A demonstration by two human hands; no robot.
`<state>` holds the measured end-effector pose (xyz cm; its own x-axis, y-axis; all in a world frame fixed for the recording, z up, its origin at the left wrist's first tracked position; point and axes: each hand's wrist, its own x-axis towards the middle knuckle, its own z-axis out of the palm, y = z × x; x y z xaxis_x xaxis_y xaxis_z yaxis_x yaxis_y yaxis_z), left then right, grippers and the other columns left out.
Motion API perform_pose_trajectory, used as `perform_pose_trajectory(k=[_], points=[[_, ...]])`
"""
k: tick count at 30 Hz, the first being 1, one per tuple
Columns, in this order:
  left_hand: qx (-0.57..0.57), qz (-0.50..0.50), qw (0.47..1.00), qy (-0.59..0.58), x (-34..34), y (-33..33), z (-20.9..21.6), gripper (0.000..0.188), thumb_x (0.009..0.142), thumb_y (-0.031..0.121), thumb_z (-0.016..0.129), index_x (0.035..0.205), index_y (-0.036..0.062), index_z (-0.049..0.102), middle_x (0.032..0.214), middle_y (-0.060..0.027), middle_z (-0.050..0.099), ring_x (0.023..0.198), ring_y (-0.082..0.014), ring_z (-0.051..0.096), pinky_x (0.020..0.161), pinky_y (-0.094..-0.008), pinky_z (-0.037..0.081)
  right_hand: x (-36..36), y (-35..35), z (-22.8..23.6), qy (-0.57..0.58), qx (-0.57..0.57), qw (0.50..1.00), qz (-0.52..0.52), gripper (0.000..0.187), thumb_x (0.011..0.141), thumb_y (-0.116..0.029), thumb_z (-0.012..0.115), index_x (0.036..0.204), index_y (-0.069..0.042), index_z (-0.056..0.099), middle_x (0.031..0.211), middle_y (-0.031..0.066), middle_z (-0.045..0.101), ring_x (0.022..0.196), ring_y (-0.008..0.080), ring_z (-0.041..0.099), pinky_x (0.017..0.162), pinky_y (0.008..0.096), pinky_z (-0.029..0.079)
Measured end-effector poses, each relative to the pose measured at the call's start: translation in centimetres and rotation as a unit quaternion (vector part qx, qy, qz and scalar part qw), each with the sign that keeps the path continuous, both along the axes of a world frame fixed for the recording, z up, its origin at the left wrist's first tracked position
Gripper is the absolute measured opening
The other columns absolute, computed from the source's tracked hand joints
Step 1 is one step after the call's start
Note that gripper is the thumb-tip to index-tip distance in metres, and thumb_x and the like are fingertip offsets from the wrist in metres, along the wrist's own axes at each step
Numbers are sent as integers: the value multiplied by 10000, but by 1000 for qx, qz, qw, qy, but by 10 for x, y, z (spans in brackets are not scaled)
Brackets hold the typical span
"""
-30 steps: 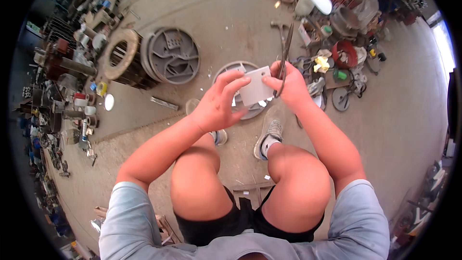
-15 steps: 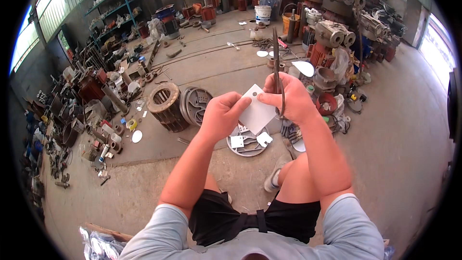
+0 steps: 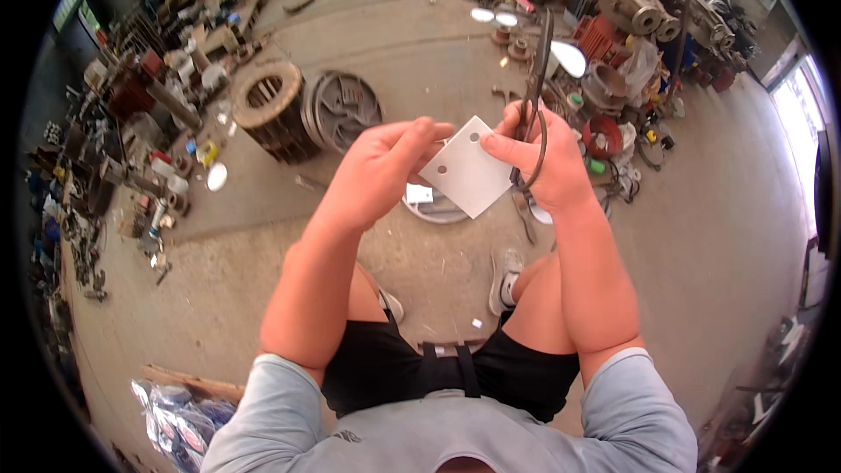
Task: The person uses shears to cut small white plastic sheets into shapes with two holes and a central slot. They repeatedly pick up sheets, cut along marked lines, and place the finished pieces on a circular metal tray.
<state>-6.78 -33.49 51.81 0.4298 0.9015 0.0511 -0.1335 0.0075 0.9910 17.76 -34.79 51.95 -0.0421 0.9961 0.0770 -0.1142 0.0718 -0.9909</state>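
Note:
A white square sheet [image 3: 469,177] with two round holes is tilted corner-up in front of me. My right hand [image 3: 554,158] pinches its right edge with the thumb. That same hand also carries dark scissors [image 3: 540,61], blades upward, the loop handle hanging by the palm. My left hand [image 3: 375,166] is at the sheet's left edge, its thumb lifted off and its fingers loosely stretched, partly behind the sheet. Below, a round metal piece [image 3: 435,216] lies on the floor, partly covered by the sheet and hands, with a small white cut piece [image 3: 420,195] on it.
Left of centre stand a slotted rusty cylinder [image 3: 267,114] and a spoked metal wheel [image 3: 343,111]. Metal castings [image 3: 635,13] are heaped at the right. White discs [image 3: 482,15] lie farther off. Loose parts litter the left floor, and a plastic-wrapped bundle [image 3: 180,425] is at lower left.
My left thumb has come off the sheet, uncovering a second hole. The right hand keeps the sheet and scissors, shifted slightly right. My view has tipped downward.

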Motion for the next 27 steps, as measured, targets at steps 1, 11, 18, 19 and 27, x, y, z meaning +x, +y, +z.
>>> perform_pose_trajectory(k=[1, 11, 18, 19, 27], points=[[17, -32, 999, 10, -1, 1, 3, 421, 1167, 313, 537, 1287, -32, 746, 1029, -31, 773, 850, -85, 660, 766, -261, 532, -5, 0, -1, -16, -5, 1000, 26, 248, 878, -57, 884, 991, -75, 664, 903, -15, 702, 812, 78, 674, 701, 243, 535], [66, 198, 977, 42, -15, 13, -18, 308, 1123, 247, 619, 1072, -15, 773, 792, 40, 677, 740, -53, 572, 690, -261, 496, -33, -30, -12, 43, 81, 996, 24, 296, 961, -180, 847, 976, -54, 580, 879, -13, 620, 786, 60, 565, 691, 233, 465], [-12, 255, 958, -128, -13, 8, -4, 292, 1143, 230, 582, 1151, -11, 746, 912, 10, 714, 795, -56, 598, 717, -252, 525, -64, -72, -28, 35, -164, 944, 284, 475, 1032, -510, 733, 988, -55, 604, 822, -13, 594, 759, 84, 557, 676, 245, 461], [1, 254, 959, -127, -14, 6, -4, 289, 1144, 228, 581, 1159, -10, 744, 923, 8, 719, 800, -55, 601, 722, -249, 528, -67, -72, -26, 22, -181, 942, 282, 490, 1045, -530, 706, 968, -58, 603, 802, -8, 591, 751, 91, 566, 673, 248, 470], [97, 263, 951, -128, -13, -8, -4, 267, 1143, 213, 597, 1165, -8, 745, 889, 36, 691, 775, -15, 543, 665, -208, 461, -63, -70, -28, -34, -202, 945, 257, 537, 1079, -559, 631, 900, -53, 621, 702, -1, 601, 620, 97, 592, 604, 270, 489]])
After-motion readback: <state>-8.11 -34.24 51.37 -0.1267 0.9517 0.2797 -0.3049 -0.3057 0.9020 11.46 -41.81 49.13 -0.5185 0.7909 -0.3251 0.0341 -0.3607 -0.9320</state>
